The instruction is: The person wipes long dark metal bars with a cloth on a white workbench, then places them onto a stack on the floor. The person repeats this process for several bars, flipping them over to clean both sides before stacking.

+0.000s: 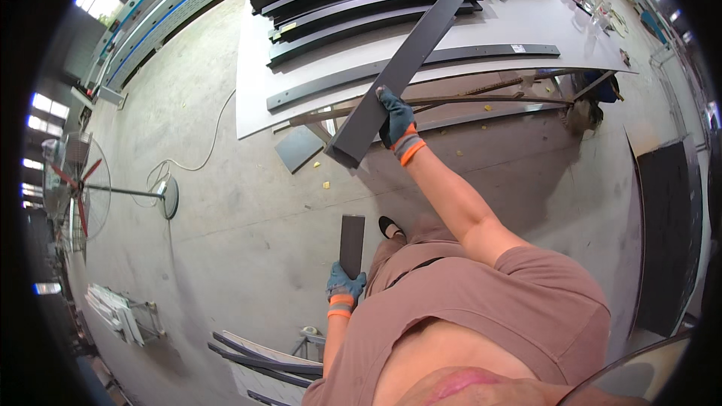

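Both hands wear dark blue-grey work gloves with orange and grey cuffs. My right hand point(397, 121) grips a long dark grey board point(397, 70) by its side, nearer its lower end. The board slants up over the front of a white-topped worktable point(254, 84), partly hiding a long drilled grey rail point(333, 84) that lies there. Low at my left side, my left hand point(346, 283) holds another dark grey board point(352, 242). Its upper part stands out above the glove; the rest is hidden by the hand and my body.
Stacked dark rails point(361, 5) lie across the table's far part. Bottles and small items point(592, 5) crowd its right end. A pedestal fan point(79, 186) stands left, its cable point(208, 158) on the floor. More dark strips point(271, 358) lie behind my left side. A large black panel point(668, 237) stands right.
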The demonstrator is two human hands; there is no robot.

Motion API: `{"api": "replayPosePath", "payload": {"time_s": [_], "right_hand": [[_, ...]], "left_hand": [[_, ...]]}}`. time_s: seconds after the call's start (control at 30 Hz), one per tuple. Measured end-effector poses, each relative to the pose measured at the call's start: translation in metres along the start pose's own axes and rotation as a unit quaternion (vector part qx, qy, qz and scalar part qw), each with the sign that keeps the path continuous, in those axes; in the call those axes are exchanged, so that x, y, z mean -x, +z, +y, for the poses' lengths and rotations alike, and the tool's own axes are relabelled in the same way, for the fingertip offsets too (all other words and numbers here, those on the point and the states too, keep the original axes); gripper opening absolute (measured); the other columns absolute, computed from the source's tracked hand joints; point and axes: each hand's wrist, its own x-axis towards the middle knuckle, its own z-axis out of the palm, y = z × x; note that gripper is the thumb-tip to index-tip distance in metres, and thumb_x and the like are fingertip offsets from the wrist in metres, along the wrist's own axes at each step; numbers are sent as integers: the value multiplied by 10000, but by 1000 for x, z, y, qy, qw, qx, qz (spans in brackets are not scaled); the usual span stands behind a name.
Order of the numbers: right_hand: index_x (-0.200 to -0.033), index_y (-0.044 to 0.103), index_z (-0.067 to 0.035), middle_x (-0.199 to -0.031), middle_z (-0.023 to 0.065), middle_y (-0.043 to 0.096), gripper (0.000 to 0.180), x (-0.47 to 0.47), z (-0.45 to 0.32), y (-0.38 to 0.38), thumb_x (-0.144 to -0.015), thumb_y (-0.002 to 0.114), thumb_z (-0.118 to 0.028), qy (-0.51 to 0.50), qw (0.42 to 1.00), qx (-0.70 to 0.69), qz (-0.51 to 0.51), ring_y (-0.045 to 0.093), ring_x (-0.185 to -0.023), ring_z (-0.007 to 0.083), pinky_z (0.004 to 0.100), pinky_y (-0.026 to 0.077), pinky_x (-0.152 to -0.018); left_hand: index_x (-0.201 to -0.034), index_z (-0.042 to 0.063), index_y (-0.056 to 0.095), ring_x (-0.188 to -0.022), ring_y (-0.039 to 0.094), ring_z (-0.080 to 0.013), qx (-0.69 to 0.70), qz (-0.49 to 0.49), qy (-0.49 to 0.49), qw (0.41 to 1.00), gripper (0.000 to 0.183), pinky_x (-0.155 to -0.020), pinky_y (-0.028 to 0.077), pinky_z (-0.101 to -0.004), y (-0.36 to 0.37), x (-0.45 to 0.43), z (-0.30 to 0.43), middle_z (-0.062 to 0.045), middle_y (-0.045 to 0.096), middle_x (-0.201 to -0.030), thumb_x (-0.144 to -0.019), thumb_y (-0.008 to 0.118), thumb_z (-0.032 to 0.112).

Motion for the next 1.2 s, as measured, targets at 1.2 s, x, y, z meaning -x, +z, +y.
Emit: {"api": "replayPosePath", "payload": {"time_s": [1.2], "right_hand": [[-1380, 598, 38, -1417, 232, 646, 816, -424, -3, 15, -862, 782, -564, 186, 867, 311, 341, 656, -1272, 385, 492, 591, -966]], "left_hand": [[-1393, 41, 519, -1156, 676, -441, -197, -223, 147, 943, 824, -981, 557, -498, -214, -384, 356, -248, 685, -1277, -726, 813, 425]]}}
